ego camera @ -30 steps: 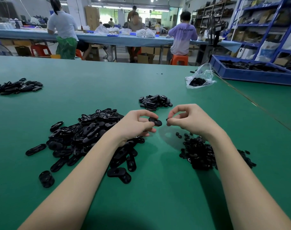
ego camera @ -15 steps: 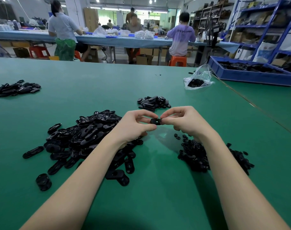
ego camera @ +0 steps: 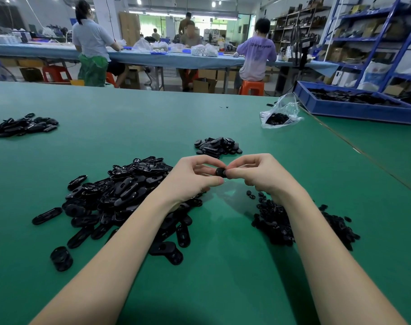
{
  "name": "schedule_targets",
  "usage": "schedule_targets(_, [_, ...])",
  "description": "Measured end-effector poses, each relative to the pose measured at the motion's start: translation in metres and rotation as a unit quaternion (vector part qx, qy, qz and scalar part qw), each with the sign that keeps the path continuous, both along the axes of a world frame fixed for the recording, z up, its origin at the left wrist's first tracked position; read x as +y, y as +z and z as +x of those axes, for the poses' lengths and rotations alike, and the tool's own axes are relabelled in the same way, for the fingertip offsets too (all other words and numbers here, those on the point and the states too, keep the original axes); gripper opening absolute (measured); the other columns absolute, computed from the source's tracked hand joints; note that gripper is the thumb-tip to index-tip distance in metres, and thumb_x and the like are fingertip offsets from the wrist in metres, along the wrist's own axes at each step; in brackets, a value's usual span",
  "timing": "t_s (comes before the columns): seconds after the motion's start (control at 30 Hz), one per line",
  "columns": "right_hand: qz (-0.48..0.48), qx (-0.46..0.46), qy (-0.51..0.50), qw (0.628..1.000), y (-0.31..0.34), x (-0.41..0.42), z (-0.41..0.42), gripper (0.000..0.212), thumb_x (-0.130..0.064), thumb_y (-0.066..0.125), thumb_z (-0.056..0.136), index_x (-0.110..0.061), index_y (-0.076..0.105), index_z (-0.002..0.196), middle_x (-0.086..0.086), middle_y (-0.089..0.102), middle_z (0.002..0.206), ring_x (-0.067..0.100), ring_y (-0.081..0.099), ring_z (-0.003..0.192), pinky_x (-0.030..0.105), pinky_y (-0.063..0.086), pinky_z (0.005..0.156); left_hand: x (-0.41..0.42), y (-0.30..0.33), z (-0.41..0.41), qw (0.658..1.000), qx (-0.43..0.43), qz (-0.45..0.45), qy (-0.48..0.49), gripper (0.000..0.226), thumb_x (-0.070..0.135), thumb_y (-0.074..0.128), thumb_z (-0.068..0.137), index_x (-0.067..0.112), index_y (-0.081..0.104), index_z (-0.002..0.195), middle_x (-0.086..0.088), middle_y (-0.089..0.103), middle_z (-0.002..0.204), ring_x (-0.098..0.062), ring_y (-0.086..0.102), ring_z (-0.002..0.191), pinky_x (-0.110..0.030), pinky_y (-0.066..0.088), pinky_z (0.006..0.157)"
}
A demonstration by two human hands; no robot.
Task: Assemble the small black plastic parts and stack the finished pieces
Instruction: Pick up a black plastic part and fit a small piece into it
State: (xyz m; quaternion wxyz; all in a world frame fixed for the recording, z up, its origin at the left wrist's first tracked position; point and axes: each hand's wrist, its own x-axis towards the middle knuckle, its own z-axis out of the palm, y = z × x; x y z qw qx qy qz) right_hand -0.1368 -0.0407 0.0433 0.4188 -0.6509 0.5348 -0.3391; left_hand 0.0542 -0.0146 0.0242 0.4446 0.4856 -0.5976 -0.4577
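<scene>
My left hand (ego camera: 190, 179) and my right hand (ego camera: 258, 174) meet above the green table (ego camera: 211, 266). Both pinch one small black plastic part (ego camera: 220, 172) between thumb and fingertips. A large heap of oval black pieces (ego camera: 120, 195) lies under and left of my left wrist. A heap of small round black parts (ego camera: 279, 221) sits under my right forearm. A small pile of finished black pieces (ego camera: 218, 146) rests just beyond my hands.
Another pile of black pieces (ego camera: 21, 125) lies at the far left. A clear plastic bag (ego camera: 279, 113) with black parts sits at the far right, next to a blue tray (ego camera: 354, 109). People work at a long blue bench behind.
My hands were apart with the left holding an oval piece and the right a small part. They have come together, and both now pinch the part between them.
</scene>
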Motion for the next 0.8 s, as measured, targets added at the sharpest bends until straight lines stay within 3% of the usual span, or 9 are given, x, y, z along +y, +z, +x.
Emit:
schedule_targets(0.27, [0.07, -0.01, -0.019, 0.997, -0.0023, -0.003, 0.0008, 0.009, -0.027, 0.087, 0.074, -0.031, 0.08, 0.07, -0.012, 0.059, 0.058, 0.007, 0.04, 0.05, 0.016, 0.025, 0.038, 0.0015, 0.0015, -0.0005, 1.0, 0.0, 0.006, 0.009, 0.024, 0.005, 0.08, 0.08, 0.022, 0.078, 0.098, -0.011, 0.075, 0.091, -0.01, 0.056, 0.059, -0.023, 0.046, 0.061])
schedule_targets(0.43, [0.096, -0.022, -0.019, 0.995, -0.003, -0.0052, 0.0006, 0.01, -0.025, 0.087, 0.073, -0.027, 0.078, 0.071, -0.002, 0.066, 0.073, 0.009, 0.038, 0.049, 0.018, 0.024, 0.039, 0.0015, 0.0019, -0.0006, 1.0, 0.005, 0.012, 0.004, 0.023, 0.006, 0.079, 0.081, 0.023, 0.078, 0.097, -0.006, 0.074, 0.087, -0.008, 0.055, 0.056, -0.023, 0.047, 0.062])
schedule_targets(0.5, [0.102, -0.024, -0.018, 0.994, -0.0034, -0.0046, -0.0016, 0.013, -0.03, 0.089, 0.072, -0.027, 0.077, 0.076, -0.003, 0.07, 0.075, 0.008, 0.041, 0.047, 0.019, 0.025, 0.04, 0.0014, 0.0021, -0.0002, 1.0, 0.013, 0.025, -0.003, 0.023, 0.008, 0.078, 0.083, 0.024, 0.077, 0.098, -0.002, 0.077, 0.091, -0.007, 0.064, 0.067, -0.027, 0.054, 0.07])
schedule_targets(0.6, [0.096, -0.018, -0.008, 0.995, -0.0055, -0.0015, -0.0054, 0.03, -0.047, 0.092, 0.063, -0.031, 0.08, 0.086, -0.005, 0.071, 0.081, 0.011, 0.048, 0.06, 0.023, 0.03, 0.051, 0.0014, 0.0027, 0.0017, 0.998, 0.017, 0.059, -0.02, 0.022, 0.01, 0.074, 0.086, 0.028, 0.076, 0.1, 0.0, 0.078, 0.097, -0.009, 0.071, 0.089, -0.03, 0.057, 0.085])
schedule_targets(0.8, [0.081, -0.037, 0.019, 0.996, -0.0087, 0.0, -0.0023, 0.022, -0.048, 0.091, 0.066, -0.035, 0.077, 0.078, -0.008, 0.074, 0.081, 0.008, 0.045, 0.055, 0.024, 0.028, 0.05, 0.0019, 0.0044, -0.0027, 0.992, 0.083, 0.096, -0.009, 0.016, 0.002, 0.065, 0.091, 0.013, 0.073, 0.1, -0.008, 0.074, 0.09, -0.014, 0.069, 0.081, -0.019, 0.053, 0.07])
